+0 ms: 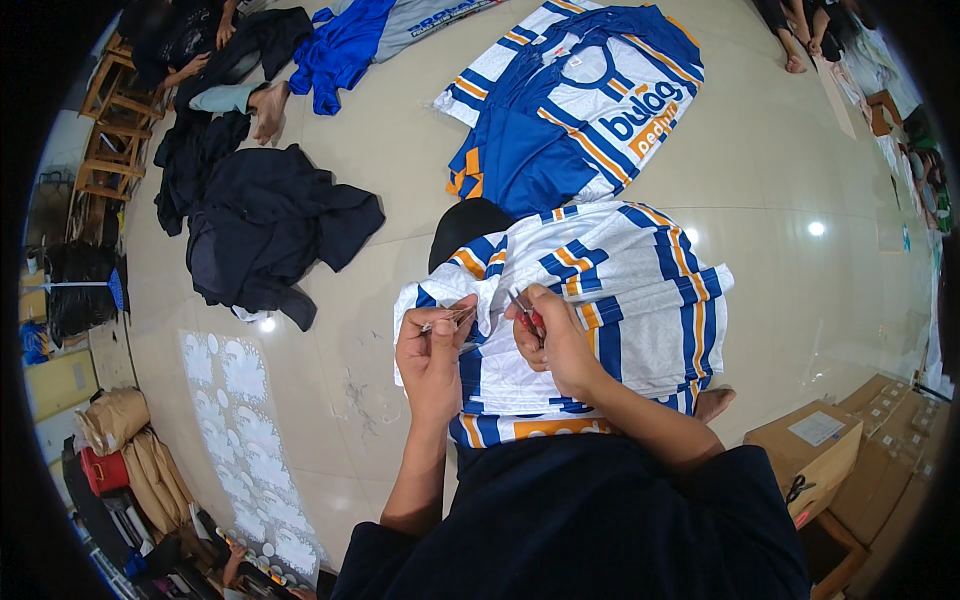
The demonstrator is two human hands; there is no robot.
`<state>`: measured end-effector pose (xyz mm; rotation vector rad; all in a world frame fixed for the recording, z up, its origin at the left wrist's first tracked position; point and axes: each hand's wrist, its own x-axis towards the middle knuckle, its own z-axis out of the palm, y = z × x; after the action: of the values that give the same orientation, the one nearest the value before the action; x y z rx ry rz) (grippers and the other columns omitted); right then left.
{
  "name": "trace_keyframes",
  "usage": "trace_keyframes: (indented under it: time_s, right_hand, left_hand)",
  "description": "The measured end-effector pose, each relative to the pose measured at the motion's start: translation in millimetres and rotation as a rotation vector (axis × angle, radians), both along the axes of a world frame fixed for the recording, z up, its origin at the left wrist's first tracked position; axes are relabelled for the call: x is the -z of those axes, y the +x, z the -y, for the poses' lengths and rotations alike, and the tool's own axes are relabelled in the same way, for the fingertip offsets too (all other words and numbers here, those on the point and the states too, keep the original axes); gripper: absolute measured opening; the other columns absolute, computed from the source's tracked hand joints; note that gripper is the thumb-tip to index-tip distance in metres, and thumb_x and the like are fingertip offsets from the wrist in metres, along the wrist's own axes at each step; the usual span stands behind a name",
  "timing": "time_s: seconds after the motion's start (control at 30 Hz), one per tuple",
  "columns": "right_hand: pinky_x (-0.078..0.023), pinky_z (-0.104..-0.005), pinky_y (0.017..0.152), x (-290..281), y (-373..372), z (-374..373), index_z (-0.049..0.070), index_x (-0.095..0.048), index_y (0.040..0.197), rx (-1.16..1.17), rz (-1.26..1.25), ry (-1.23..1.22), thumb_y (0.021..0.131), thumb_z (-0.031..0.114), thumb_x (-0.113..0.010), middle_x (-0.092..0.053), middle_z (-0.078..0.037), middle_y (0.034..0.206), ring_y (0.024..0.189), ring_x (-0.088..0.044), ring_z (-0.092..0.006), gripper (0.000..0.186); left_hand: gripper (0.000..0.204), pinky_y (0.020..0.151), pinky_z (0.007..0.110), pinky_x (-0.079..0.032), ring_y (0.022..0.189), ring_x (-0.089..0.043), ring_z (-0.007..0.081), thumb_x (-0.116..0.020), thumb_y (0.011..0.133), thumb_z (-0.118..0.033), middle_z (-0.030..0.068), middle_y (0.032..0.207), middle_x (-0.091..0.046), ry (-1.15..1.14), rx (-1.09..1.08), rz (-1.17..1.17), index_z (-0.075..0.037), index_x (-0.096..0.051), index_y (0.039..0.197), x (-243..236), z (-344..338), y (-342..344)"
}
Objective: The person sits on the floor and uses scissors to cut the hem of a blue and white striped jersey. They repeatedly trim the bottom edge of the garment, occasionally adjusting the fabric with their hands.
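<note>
A white jersey [640,290] with blue and orange stripes lies spread over my lap. My left hand [430,355] is closed at the jersey's left part, pinching thin white threads [455,316] between thumb and fingers. Just to its right, my right hand [560,340] grips small red-handled thread snips [530,318]. Their metal tips point up and to the left, toward the fabric, a short way from my left fingers. Whether the blades are apart is too small to tell.
More blue and white jerseys [590,100] lie ahead on the tiled floor, with dark garments [270,225] at the left. Cardboard boxes [810,440] stand at the lower right, black-handled scissors [798,488] against one. Another person [190,60] sits at the upper left. Thread scraps [362,405] litter the floor.
</note>
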<state>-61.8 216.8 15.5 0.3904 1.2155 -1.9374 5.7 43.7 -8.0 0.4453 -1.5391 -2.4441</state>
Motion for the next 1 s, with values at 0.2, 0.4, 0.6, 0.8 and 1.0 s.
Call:
trace_keyframes:
  time_s: [0.2,0.4,0.6,0.8,1.0]
  right_hand:
    - [-0.022,-0.0235,0.043,-7,2,8,0.006,-0.06,0.107,-0.203,0.109,-0.014,0.114,0.04,-0.048,-0.044,0.004,0.069,0.049,-0.032,-0.0034,0.037]
    - [-0.021,-0.0234,0.043,-2,0,11,0.007,-0.059,0.106,-0.178,0.096,0.025,0.115,0.039,-0.05,-0.043,0.005,0.07,0.049,-0.032,-0.0026,0.035]
    - [-0.019,-0.0237,0.043,-1,-3,13,0.009,-0.058,0.103,-0.168,0.089,0.009,0.115,0.037,-0.05,-0.041,0.007,0.068,0.048,-0.029,-0.0022,0.031]
    - [-0.019,-0.0238,0.042,-1,-3,15,0.009,-0.057,0.102,-0.145,0.06,0.039,0.114,0.035,-0.051,-0.04,0.007,0.066,0.047,-0.028,-0.002,0.03]
    - [-0.022,-0.0232,0.042,3,-4,6,0.01,-0.059,0.099,-0.078,0.121,-0.052,0.114,0.038,-0.052,-0.041,0.007,0.066,0.047,-0.032,-0.0022,0.033]
  left_hand:
    - [0.012,0.113,0.043,-0.054,0.127,-0.068,0.0287,-0.06,0.111,-0.016,0.0214,0.128,-0.071,-0.018,0.002,0.026,-0.004,-0.058,0.112,-2,-1,2]
    - [0.011,0.11,0.039,-0.054,0.124,-0.069,0.0246,-0.061,0.11,-0.015,0.0205,0.127,-0.072,-0.01,0.002,0.023,-0.004,-0.059,0.112,-2,-3,2]
    - [0.009,0.101,0.032,-0.052,0.119,-0.068,0.0186,-0.063,0.109,-0.013,0.0162,0.123,-0.074,-0.101,0.037,0.055,-0.005,-0.062,0.11,4,-3,3]
    - [0.008,0.102,0.033,-0.052,0.117,-0.069,0.0184,-0.063,0.11,-0.013,0.015,0.121,-0.074,-0.131,0.053,0.038,-0.005,-0.062,0.11,6,-3,4]
    - [0.006,0.101,0.034,-0.053,0.102,-0.068,0.016,-0.06,0.11,-0.012,0.0077,0.104,-0.07,0.034,-0.113,0.055,-0.006,-0.06,0.111,0,6,9]
